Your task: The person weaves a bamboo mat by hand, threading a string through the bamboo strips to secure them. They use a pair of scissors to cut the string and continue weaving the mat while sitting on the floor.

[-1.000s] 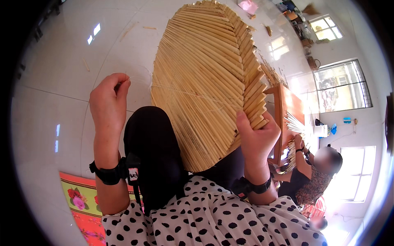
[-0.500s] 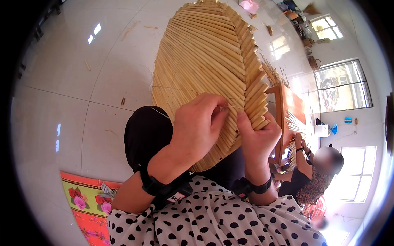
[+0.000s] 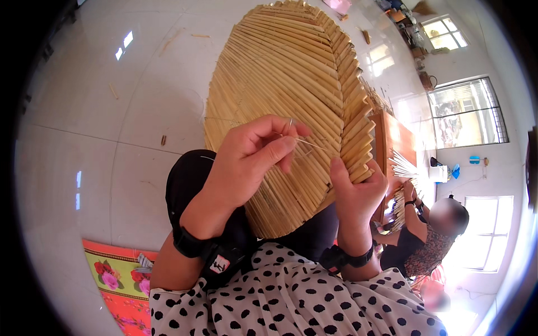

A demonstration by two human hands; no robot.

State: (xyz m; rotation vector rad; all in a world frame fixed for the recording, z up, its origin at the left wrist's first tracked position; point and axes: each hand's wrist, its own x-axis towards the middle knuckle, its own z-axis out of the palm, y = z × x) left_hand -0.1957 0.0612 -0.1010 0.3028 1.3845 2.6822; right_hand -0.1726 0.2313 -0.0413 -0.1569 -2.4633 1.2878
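Note:
A leaf-shaped panel of pale straw-coloured reed stalks rests tilted over my lap, its stalks laid side by side and meeting along a slanting ridge near the right edge. Thumb and forefinger of my left hand pinch a thin pale thread just above the panel's surface. That thread runs from the fingertips toward the ridge. Something slim and shiny, too small to name, shows by the left forefinger. My right hand grips the panel's lower right edge, thumb on top and fingers curled beneath, mostly hidden.
To the right, a person handles thin stalks at a reddish-brown wooden table. A floral mat lies on the tiled floor at lower left. Scraps of stalk are scattered about. A pink item lies beyond the panel.
My left hand has drawn back up and left from the ridge, pulling out the thread. The right hand keeps its hold on the edge; the panel has shifted slightly.

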